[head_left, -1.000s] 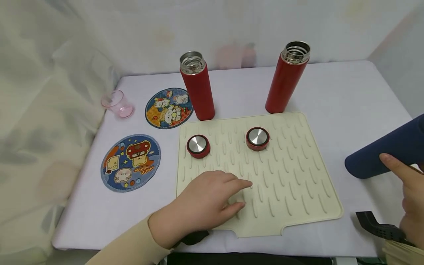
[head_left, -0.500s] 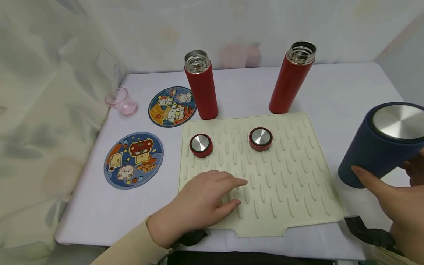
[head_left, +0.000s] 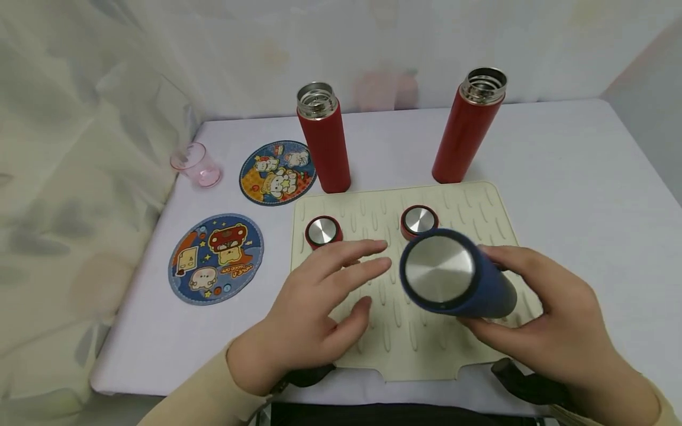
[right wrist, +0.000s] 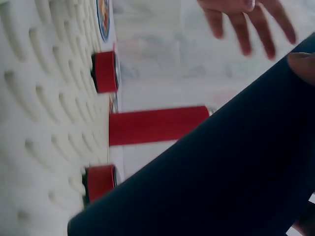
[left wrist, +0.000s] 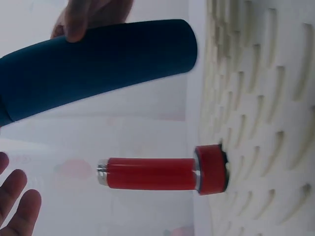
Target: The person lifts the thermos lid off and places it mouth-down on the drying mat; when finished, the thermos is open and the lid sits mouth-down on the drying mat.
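My right hand (head_left: pixel 554 313) grips a dark blue thermos bottle (head_left: pixel 490 290) above the cream ribbed mat (head_left: pixel 394 355). The bottle is tilted, its silver-topped lid facing the head camera. In the left wrist view the blue thermos bottle (left wrist: pixel 113 66) hangs apart from the mat. My left hand (head_left: pixel 314 307) hovers over the mat with fingers spread, holding nothing, just left of the bottle. Two red lids with silver tops lie on the mat: a left lid (head_left: pixel 323 231) and a right lid (head_left: pixel 418 220), the latter close behind the blue bottle.
Behind the mat two lidless red thermos bottles stand upright, one on the left (head_left: pixel 327 148) and one on the right (head_left: pixel 466 136). Two round cartoon coasters, a rear one (head_left: pixel 277 171) and a front one (head_left: pixel 215 259), lie left of the mat. A pink clear cup (head_left: pixel 197 165) stands beyond them.
My right hand has brought the blue bottle leftward from the table's right side to above the mat, turning its lid toward the head camera. My left hand's fingers have spread and lifted slightly.
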`<state>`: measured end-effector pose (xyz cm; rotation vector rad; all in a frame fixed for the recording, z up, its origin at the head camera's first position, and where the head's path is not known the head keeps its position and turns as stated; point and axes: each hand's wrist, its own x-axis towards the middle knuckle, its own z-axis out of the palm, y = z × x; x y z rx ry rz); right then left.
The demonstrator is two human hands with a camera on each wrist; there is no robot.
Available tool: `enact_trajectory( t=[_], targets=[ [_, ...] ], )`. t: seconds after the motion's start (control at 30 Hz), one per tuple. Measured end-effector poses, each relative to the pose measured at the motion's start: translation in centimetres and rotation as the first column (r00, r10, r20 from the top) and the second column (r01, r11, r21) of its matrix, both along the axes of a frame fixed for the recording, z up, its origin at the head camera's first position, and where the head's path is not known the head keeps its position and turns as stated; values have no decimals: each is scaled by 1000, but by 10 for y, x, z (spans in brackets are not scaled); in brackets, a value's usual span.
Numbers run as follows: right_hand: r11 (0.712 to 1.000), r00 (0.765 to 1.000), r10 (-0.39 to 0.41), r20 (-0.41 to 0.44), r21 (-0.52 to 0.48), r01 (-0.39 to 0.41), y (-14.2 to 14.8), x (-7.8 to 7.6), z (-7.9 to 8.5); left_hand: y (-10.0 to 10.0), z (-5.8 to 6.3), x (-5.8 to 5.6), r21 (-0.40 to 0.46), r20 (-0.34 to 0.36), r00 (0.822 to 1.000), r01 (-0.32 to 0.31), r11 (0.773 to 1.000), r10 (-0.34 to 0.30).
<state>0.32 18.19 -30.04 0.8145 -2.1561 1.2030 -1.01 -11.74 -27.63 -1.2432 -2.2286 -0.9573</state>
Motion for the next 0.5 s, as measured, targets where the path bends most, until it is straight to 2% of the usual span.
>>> enact_trajectory(
  t=[0.1, 0.2, 0.33, 0.5],
  targets=[
    [995, 1000, 12, 17, 98, -14, -7, 1, 0, -1, 8, 1, 79, -29, 998, 59, 995, -57],
    [981, 999, 23, 41, 191, -30, -10, 1, 1, -2, 15, 2, 86, -20, 988, 155, 984, -154],
    [959, 997, 70, 44, 271, -79, -13, -2, 0, -1, 23, 3, 24, -4, 968, 252, 967, -252],
    [946, 995, 94, 26, 310, -97, -15, -5, -1, 0, 28, 6, -65, -20, 964, 262, 963, -264]
  ],
)
